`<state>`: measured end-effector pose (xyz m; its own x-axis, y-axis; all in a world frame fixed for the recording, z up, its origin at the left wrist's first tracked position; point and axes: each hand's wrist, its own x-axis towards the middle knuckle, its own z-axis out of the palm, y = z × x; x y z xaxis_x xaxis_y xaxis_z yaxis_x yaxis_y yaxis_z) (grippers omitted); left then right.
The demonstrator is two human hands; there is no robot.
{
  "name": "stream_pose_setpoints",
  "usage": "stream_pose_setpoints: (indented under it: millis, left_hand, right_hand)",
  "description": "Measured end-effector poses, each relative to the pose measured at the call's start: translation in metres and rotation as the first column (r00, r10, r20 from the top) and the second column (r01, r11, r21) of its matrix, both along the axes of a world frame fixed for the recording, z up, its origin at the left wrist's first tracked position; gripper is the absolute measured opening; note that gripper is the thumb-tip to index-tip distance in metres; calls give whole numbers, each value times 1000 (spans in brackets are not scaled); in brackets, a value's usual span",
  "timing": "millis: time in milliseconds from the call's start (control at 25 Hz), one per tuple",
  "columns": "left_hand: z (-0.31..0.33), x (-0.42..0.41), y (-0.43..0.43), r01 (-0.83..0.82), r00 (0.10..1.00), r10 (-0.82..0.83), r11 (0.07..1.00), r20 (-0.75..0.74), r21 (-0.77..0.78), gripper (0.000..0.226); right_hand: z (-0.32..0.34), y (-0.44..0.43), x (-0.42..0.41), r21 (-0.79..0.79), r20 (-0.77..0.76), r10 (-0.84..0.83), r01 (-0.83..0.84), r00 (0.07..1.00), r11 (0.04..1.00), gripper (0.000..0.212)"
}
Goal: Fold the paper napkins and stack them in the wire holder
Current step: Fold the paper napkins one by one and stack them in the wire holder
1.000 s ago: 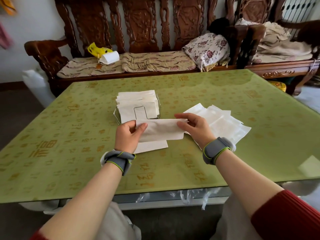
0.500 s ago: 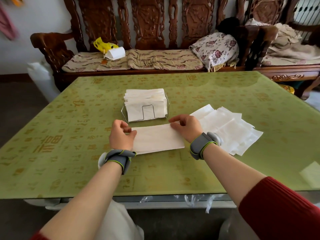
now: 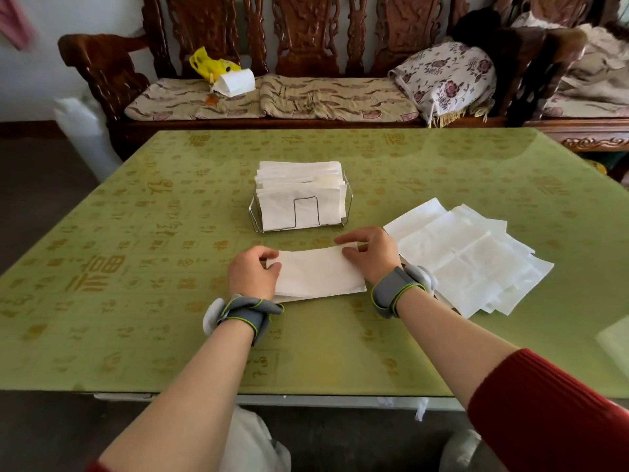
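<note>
**Inspection: holder filled, one folded napkin under both hands**

Found standing mid-way across the green, gold-patterned counter (image 3: pixel 136 267): a silver wire napkin holder (image 3: pixel 303 228). Packed front to back with folded white paper napkins (image 3: pixel 299 185), set upright and reaching above the wire rim.

Observed just in front of the holder, apart from it: one white paper napkin folded into a long strip (image 3: pixel 316 274), lying flat on the counter. Pinched at the left end by the left grip (image 3: pixel 252 275), thumb on top, fingers curled in narrow. Pinched at the upper right corner by the right grip (image 3: pixel 371 255), likewise narrow, fingers curled over the edge.

Noted just right of the strip: a loose fanned pile of unfolded white paper napkins (image 3: pixel 469 257), flat on the counter, outside any container, near edge hidden behind the right wrist.

Recorded on both wrists: grey bands with green edging (image 3: pixel 245 313).

Seen behind the counter: a dark carved wooden bench (image 3: pixel 306 28) carrying a yellow plastic bag (image 3: pixel 207 64), a white tissue pack (image 3: pixel 235 82) touching it, and a floral cushion (image 3: pixel 446 73) at the right end.
</note>
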<state>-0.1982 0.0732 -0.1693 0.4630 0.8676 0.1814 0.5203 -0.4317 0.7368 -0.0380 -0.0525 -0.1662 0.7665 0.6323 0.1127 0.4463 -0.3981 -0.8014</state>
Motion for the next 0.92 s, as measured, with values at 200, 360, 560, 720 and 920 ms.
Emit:
stream_pose_setpoints:
  millis: [200,360,560,720,920]
  left_hand:
    - [-4,1,1,13,994,-6,998,-108,62,22]
    - [-10,4,-4,138,960,-94,979,-265,153,29]
    - [-5,4,-19,170,930,-59,944,-363,283,25]
    - [10,36,-63,339,926,-289,919,-241,199,21]
    - [9,106,-125,458,871,-474,878,-125,-137,38]
  right_hand:
    - [-3,6,2,-71,66,34,-29,997,997,23]
    - [-13,1,-1,-192,176,141,-106,974,976,27]
    - [-13,-11,1,-271,278,183,-106,943,957,31]
    - [1,-35,20,-141,272,103,-66,957,988,38]
    - [8,-84,59,-132,289,-34,75,957,988,45]
